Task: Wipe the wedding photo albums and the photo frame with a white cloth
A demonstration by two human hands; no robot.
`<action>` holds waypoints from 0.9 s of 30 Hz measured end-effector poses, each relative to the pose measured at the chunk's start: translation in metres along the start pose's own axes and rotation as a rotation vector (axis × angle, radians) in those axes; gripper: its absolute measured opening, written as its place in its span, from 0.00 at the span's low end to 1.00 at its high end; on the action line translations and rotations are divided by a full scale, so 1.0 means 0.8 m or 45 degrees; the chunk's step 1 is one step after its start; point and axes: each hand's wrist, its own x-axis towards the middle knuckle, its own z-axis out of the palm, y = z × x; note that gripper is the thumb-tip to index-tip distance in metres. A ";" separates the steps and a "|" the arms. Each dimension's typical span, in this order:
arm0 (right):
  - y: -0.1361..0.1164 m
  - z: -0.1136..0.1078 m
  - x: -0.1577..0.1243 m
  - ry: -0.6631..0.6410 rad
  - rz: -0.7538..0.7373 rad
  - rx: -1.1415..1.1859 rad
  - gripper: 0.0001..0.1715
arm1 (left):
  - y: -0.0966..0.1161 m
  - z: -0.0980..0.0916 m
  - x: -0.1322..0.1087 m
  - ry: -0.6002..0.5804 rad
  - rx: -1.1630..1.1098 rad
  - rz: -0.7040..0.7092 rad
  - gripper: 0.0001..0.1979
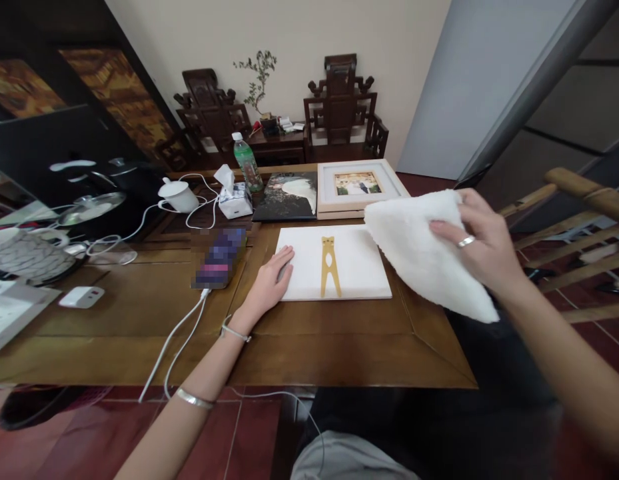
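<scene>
Cloth-handling step, seemingly: right hand [492,250] grips soft white fabric cloth [412,247] beside rectangular white board [362,270] on brown wooden table [309,347], left hand [270,283] open at board's left edge; next move calls for steady board

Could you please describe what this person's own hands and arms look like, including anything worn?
The left hand is gloveless, with a thin, pale bracelet just behind it and a broader, silver-coloured metal bangle farther back. The right hand, also gloveless, wears a silver-coloured ring. No sleeves show on either side.
</scene>
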 end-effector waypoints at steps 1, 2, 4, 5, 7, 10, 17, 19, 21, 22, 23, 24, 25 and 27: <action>-0.002 -0.011 0.004 -0.022 0.022 0.066 0.08 | 0.000 0.000 0.000 -0.003 -0.002 -0.001 0.21; -0.004 -0.021 0.007 -0.037 0.042 0.111 0.07 | -0.001 0.000 0.000 -0.005 -0.004 0.000 0.21; -0.005 -0.037 0.011 -0.020 0.055 0.122 0.05 | -0.002 0.000 0.000 -0.001 -0.009 0.005 0.21; -0.005 -0.044 0.011 -0.001 0.076 0.110 0.05 | -0.002 0.001 0.000 0.004 -0.012 0.008 0.21; -0.003 -0.052 0.011 0.032 0.154 0.110 0.06 | -0.002 0.001 0.000 0.005 -0.014 0.010 0.21; -0.001 -0.054 0.010 0.012 0.136 0.040 0.09 | -0.002 0.001 0.000 0.002 -0.015 0.002 0.20; -0.002 -0.059 0.020 0.056 -0.116 -0.431 0.20 | 0.000 0.000 0.001 -0.004 0.000 -0.005 0.20; 0.000 -0.058 0.022 0.055 -0.230 -0.647 0.20 | 0.000 0.000 0.001 -0.006 0.000 -0.004 0.20; 0.003 -0.045 0.018 -0.019 -0.409 -0.824 0.13 | -0.001 0.000 0.001 -0.004 -0.006 -0.001 0.20; 0.004 -0.034 0.012 -0.101 -0.511 -0.861 0.08 | -0.001 0.000 0.001 -0.002 -0.007 0.001 0.20; 0.006 -0.020 0.005 -0.217 -0.592 -0.868 0.06 | -0.001 0.000 0.001 0.000 -0.006 0.003 0.20; 0.008 -0.003 -0.005 -0.351 -0.658 -0.846 0.11 | -0.001 0.000 0.000 0.001 -0.004 0.005 0.20; 0.009 0.015 -0.015 -0.484 -0.702 -0.828 0.16 | -0.001 0.001 0.000 0.002 -0.002 0.007 0.20; 0.012 0.050 -0.038 -0.697 -0.721 -0.727 0.20 | -0.001 0.000 0.000 0.000 -0.001 0.009 0.19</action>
